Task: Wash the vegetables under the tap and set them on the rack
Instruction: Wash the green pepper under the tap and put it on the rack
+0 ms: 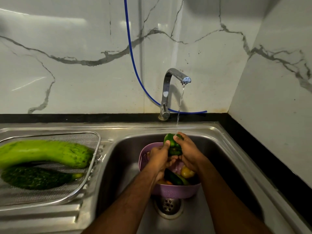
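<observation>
Green pepper (173,146): between my two hands, right under the stream from the tap (175,76), above the far rim of the purple basket (175,191) that sits in the sink (228,149).

Left hand (160,157): I hold the pepper's left side, thumb laid over its top, fingers (170,163) curled beneath and clamped on it.

Right hand (187,152): cupped round the right side, fingers wrapped over the far shoulder, also closed on the pepper.

Arms: both forearms reach forward and up from the near edge, wrists converging, the left one crossing over the near rim of the basket.

How it should handle: light and hollow, I judge, with a stiff, glossy skin that will be slippery while wet. Its lobes give natural grooves for fingertips. A two-sided cradle suits rubbing; for carrying, a grip round the shoulders near the stem seems safest. Squeezing hard could crack the wall.

Still to wash: below my wrists the basket holds a dark green cucumber (173,178), a yellowish round vegetable (186,172) and something orange, partly hidden.

Rack (94,157): well to the left of my fingers, on the steel draining board of the worktop; a long pale-green gourd (42,152) and a darker bumpy one (35,178) lie in it.

Risk: the pepper could slide out on the way left across the sink edge.

Drain (168,206): just nearer to me than the basket.
</observation>
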Demonstrator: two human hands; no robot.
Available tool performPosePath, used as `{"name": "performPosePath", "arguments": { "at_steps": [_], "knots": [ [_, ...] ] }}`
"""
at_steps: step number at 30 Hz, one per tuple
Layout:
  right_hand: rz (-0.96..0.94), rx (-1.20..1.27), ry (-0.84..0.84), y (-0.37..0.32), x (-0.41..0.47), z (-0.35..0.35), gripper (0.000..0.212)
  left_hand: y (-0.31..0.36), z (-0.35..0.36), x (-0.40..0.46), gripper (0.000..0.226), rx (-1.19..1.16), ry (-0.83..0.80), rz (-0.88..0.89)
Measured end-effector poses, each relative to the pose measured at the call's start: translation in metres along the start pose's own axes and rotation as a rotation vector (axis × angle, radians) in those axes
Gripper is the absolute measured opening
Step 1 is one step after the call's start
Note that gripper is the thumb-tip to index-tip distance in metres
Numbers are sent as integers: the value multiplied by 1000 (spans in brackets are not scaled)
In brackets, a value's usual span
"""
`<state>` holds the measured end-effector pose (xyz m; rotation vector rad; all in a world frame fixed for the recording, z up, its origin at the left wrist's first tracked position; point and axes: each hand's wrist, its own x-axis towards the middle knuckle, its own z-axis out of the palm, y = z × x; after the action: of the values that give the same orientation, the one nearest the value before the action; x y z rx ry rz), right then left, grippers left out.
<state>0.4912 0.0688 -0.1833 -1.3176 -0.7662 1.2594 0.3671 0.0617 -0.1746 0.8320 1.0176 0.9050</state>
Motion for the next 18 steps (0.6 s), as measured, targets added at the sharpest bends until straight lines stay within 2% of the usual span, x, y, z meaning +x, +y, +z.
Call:
{"name": "performPosePath", "arguments": {
  "at_steps": [2,5,7,11,14,16,18],
  "knots": [
    [-79,-167,143,4,0,13,31,1,-1,-2,28,-2,-23,-2],
    [-85,-171,340,5,1,23,34,0,-5,-5,20,16,-107,-2],
    [-41,-164,382,5,6,19,38,-2,-5,-8,20,11,-158,7],
    [-10,-99,246,-2,4,12,17,-1,0,-12,22,19,-168,29],
    [21,-12,100,-8,1,14,23,-4,-2,-8,23,90,-97,151],
    [69,124,-5,-10,-3,14,30,-4,-6,-4,37,138,-11,217],
    [79,182,-82,-15,-9,12,31,-7,-8,1,44,141,0,231]
  ]
}}
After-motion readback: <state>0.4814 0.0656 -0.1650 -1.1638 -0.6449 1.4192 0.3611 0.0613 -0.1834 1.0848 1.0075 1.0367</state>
